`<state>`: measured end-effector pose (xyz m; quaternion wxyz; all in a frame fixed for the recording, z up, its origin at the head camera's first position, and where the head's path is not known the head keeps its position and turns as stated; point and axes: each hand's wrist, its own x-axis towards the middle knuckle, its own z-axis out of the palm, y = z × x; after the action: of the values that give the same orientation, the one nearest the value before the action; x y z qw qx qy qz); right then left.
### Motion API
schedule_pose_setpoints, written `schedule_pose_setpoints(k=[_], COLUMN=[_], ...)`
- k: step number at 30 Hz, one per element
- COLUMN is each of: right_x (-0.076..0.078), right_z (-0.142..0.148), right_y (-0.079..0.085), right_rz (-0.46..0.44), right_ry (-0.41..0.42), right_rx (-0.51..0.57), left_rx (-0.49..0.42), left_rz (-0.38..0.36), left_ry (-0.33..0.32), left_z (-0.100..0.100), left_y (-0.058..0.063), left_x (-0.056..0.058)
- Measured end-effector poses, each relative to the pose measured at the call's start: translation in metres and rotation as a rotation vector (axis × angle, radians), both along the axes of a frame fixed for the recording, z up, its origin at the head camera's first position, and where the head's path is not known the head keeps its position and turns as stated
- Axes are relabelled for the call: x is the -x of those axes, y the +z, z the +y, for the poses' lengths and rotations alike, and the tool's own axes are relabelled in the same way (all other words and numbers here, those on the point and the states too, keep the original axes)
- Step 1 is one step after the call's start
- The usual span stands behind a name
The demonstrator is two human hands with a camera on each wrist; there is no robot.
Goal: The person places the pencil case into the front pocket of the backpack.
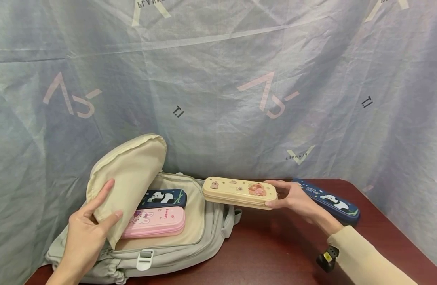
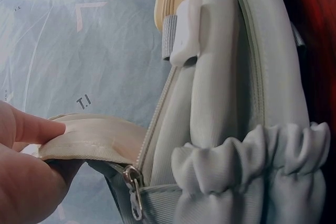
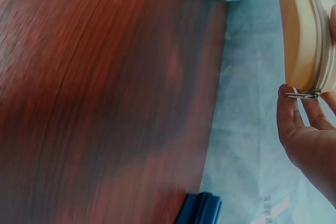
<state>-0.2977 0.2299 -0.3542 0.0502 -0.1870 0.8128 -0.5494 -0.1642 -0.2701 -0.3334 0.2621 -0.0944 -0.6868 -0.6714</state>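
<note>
My left hand (image 1: 84, 233) pinches the edge of the raised cream-lined flap (image 1: 133, 174) of a pale grey-green backpack (image 1: 190, 257) lying on its back. Inside the unzipped pocket are a pink pencil case (image 1: 158, 221) with a rabbit print and, behind it, a dark blue pencil case (image 1: 179, 198) with a panda; the flap hides their left ends. My right hand (image 1: 295, 198) grips one end of a cream-yellow pencil case (image 1: 236, 190), held up just right of the pocket. Its zipper pull (image 3: 303, 96) shows by the fingers in the right wrist view.
Another dark blue panda pencil case (image 1: 332, 202) lies on the reddish-brown table (image 1: 275, 253), behind my right wrist. A grey printed cloth (image 1: 218, 99) hangs along the back. The backpack's white buckle (image 1: 145, 259) faces the front, with a strap loop (image 1: 230, 221) on its right.
</note>
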Motion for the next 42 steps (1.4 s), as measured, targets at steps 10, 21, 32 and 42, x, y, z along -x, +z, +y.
schedule_pose_setpoints(k=[10, 21, 32, 42], right_x=[0.007, 0.011, 0.018, 0.024], right_z=[-0.028, -0.061, -0.096, -0.122], right_y=[0.002, 0.005, 0.01, 0.012], right_rz=[-0.002, 0.003, -0.004, -0.014], right_ry=[0.077, 0.113, 0.093, 0.091], right_rx=[0.049, 0.074, 0.044, 0.016], left_rx=[0.014, 0.019, 0.009, 0.002], left_rz=[-0.006, 0.01, 0.005, 0.023], left_ry=[0.014, 0.012, 0.028, 0.037], left_z=[-0.002, -0.001, -0.001, 0.0], left_y=[0.001, 0.0, 0.001, 0.002], left_x=[-0.001, -0.001, -0.001, -0.001])
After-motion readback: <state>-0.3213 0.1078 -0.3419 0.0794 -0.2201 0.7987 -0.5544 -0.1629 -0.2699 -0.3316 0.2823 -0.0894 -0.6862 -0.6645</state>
